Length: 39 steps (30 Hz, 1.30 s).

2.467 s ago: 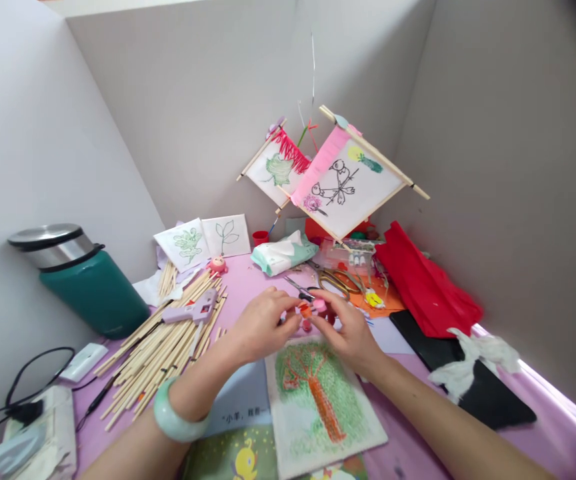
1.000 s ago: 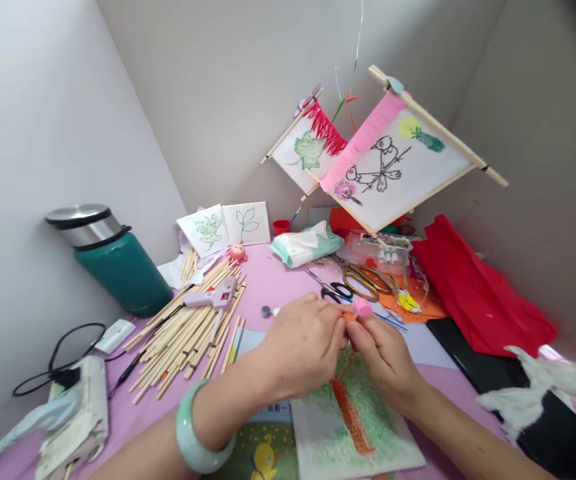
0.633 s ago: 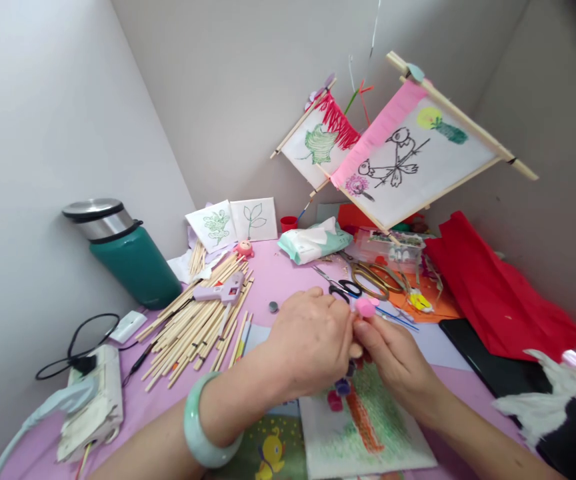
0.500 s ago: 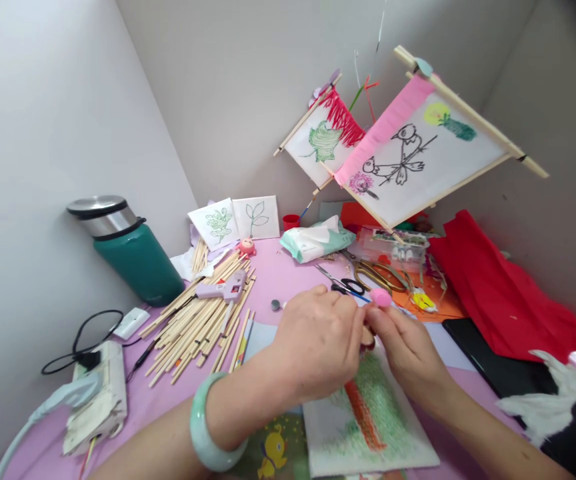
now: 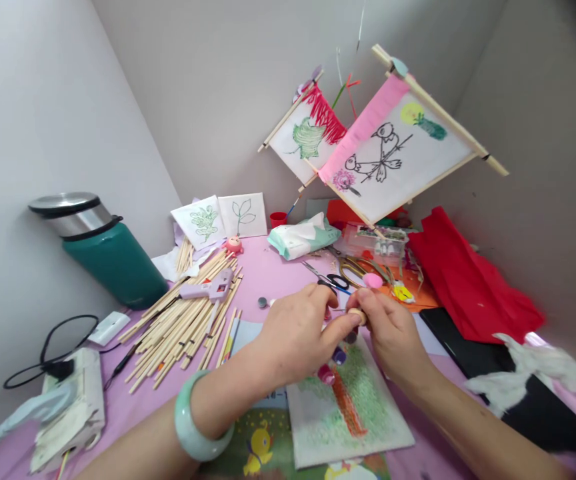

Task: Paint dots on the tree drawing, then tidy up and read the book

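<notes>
Both hands come together over a small canvas [image 5: 303,427] with a reddish-orange stroke on green dabs. Between them is a row of small paint pots [image 5: 339,355], with dark, purple and pink ones hanging below the fingers. My left hand [image 5: 303,327], a pale green bangle on its wrist, presses its thumb against a tan round cap [image 5: 357,317]. Closed around the upper end of the pots is my right hand [image 5: 393,333], its fingertips meeting at the tan cap. A pink round lid [image 5: 372,281] shows just above those fingertips. The fingers partly hide the pots.
Wooden sticks [image 5: 183,327] and a glue gun [image 5: 211,288] lie left, near a green bottle [image 5: 113,260] and a power strip [image 5: 75,400]. Behind the hands are scissors [image 5: 335,277] and wipes [image 5: 303,237]. Red cloth [image 5: 473,280] lies right; painted hangings [image 5: 388,153] hang above.
The view has shifted so the scene sits farther left. My left hand has turned and opened its thumb and forefinger apart, exposing the purple and pink pots. The pink lid rose slightly.
</notes>
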{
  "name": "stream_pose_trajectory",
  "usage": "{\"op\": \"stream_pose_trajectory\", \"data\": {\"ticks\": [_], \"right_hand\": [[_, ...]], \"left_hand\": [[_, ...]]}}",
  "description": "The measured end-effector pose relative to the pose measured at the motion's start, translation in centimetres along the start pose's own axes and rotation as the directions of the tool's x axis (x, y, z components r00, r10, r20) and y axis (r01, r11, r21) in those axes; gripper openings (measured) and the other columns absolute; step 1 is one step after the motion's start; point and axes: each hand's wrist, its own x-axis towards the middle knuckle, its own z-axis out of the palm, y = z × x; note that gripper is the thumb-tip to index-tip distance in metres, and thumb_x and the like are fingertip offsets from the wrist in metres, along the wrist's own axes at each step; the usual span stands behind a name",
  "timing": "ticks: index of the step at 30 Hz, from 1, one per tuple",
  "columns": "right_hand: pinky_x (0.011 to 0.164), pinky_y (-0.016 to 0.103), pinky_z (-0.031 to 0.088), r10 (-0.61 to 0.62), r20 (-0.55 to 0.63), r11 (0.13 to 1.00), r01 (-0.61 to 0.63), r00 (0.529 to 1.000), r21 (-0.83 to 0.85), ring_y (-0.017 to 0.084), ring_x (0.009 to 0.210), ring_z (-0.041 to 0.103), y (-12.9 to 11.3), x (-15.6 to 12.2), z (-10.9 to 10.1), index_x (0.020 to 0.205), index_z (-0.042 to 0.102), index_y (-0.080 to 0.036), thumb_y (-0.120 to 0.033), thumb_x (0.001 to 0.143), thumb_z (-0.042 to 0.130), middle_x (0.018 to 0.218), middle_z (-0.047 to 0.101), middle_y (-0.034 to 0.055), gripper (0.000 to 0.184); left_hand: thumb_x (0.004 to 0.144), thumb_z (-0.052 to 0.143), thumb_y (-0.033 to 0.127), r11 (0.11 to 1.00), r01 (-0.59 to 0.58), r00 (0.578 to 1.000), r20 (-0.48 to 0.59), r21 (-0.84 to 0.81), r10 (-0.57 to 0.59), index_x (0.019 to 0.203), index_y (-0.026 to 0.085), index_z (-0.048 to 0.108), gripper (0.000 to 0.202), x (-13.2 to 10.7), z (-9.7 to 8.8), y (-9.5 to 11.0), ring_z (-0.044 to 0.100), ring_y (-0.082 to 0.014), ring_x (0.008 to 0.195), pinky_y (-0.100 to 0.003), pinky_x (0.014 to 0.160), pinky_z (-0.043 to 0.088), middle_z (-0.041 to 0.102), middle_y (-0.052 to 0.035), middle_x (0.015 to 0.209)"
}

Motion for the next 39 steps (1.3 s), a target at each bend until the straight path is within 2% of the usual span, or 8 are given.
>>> {"op": "stream_pose_trajectory", "data": {"ticks": [4, 10, 14, 18, 23, 27, 32, 39], "right_hand": [[0.059, 0.024, 0.046, 0.019, 0.014, 0.988, -0.021, 1.000, 0.152, 0.012, 0.062, 0.052, 0.4, -0.1, 0.2, 0.079, 0.059, -0.019, -0.046, 0.092, 0.044, 0.070, 0.053, -0.0013, 0.034], [0.102, 0.038, 0.035, -0.208, 0.070, 0.974, 0.201, 0.976, 0.101, 0.021, 0.116, 0.047, 0.5, -0.2, 0.5, 0.098, 0.065, -0.025, -0.046, 0.095, 0.036, 0.115, 0.054, 0.0043, 0.036], [0.101, 0.040, 0.037, -0.172, 0.154, 0.978, 0.150, 0.973, 0.141, 0.024, 0.125, 0.042, 0.7, -0.4, 0.5, 0.110, 0.064, -0.030, -0.050, 0.094, 0.033, 0.138, 0.040, 0.0024, 0.040], [0.102, 0.041, 0.037, -0.144, 0.146, 0.977, 0.118, 0.979, 0.175, 0.023, 0.122, 0.046, 1.1, -0.4, 0.3, 0.113, 0.063, -0.030, -0.049, 0.094, 0.034, 0.135, 0.046, 0.0038, 0.040], [0.102, 0.041, 0.036, -0.069, 0.147, 0.970, 0.033, 0.987, 0.240, 0.022, 0.115, 0.051, 1.3, -0.1, 0.0, 0.112, 0.065, -0.029, -0.046, 0.090, 0.049, 0.123, 0.057, 0.0045, 0.032], [0.093, 0.033, 0.043, -0.011, 0.182, 0.923, -0.060, 0.983, 0.381, 0.017, 0.103, 0.057, 0.7, 0.0, 0.4, 0.103, 0.069, -0.029, -0.038, 0.084, 0.062, 0.116, 0.060, 0.0011, 0.022], [0.086, 0.029, 0.045, 0.038, 0.218, 0.851, -0.146, 0.975, 0.504, 0.014, 0.089, 0.060, 0.1, -0.2, 0.5, 0.101, 0.070, -0.027, -0.039, 0.080, 0.067, 0.094, 0.066, 0.0011, 0.024], [0.085, 0.030, 0.047, -0.026, 0.190, 0.902, -0.059, 0.982, 0.427, 0.015, 0.087, 0.061, 0.2, -0.2, 0.2, 0.095, 0.071, -0.027, -0.039, 0.082, 0.064, 0.094, 0.067, 0.0005, 0.020]], "left_hand": [[0.087, 0.043, 0.057, 0.964, 0.111, 0.989, 0.125, -0.242, -0.083, 0.115, 0.021, 0.051, 0.047, 0.1, 0.2, -0.2, 0.062, -0.0188, 0.072, -0.027, 0.059, 0.042, 0.070, -0.0049, 0.090], [0.083, 0.056, 0.046, 0.897, 0.159, 0.983, 0.148, -0.412, -0.107, 0.116, 0.019, 0.050, 0.043, 0.2, -0.3, -0.3, 0.058, -0.0142, 0.062, -0.022, 0.053, 0.038, 0.067, 0.0003, 0.073], [0.084, 0.056, 0.040, 0.877, 0.126, 0.969, 0.249, -0.463, -0.008, 0.102, 0.017, 0.059, 0.030, 0.1, -0.6, -0.2, 0.054, -0.0117, 0.060, -0.022, 0.053, 0.038, 0.062, 0.0012, 0.070], [0.090, 0.045, 0.034, 0.824, 0.081, 0.950, 0.293, -0.561, 0.106, 0.087, 0.015, 0.062, 0.026, 0.1, -0.8, 0.0, 0.052, -0.0099, 0.063, -0.021, 0.056, 0.039, 0.062, -0.0008, 0.076], [0.088, 0.050, 0.037, 0.965, -0.011, 0.991, 0.127, -0.262, 0.046, 0.082, 0.017, 0.062, 0.024, 0.1, -1.0, 0.4, 0.044, -0.0090, 0.053, -0.022, 0.050, 0.030, 0.056, 0.0032, 0.063], [0.085, 0.055, 0.042, 0.998, -0.052, 0.998, 0.027, -0.031, 0.053, 0.091, 0.018, 0.063, 0.025, 0.0, -0.9, 0.4, 0.050, -0.0114, 0.055, -0.023, 0.055, 0.035, 0.059, 0.0028, 0.063], [0.092, 0.045, 0.031, 0.985, -0.170, 0.985, -0.036, 0.027, 0.171, 0.094, 0.018, 0.063, 0.022, -0.3, -0.9, 0.4, 0.055, -0.0120, 0.059, -0.023, 0.056, 0.036, 0.065, 0.0002, 0.072], [0.093, 0.041, 0.028, 0.967, -0.249, 0.968, -0.005, 0.052, 0.249, 0.084, 0.016, 0.059, 0.023, -0.4, -1.2, 0.7, 0.055, -0.0134, 0.058, -0.025, 0.054, 0.035, 0.064, -0.0013, 0.070]]}}
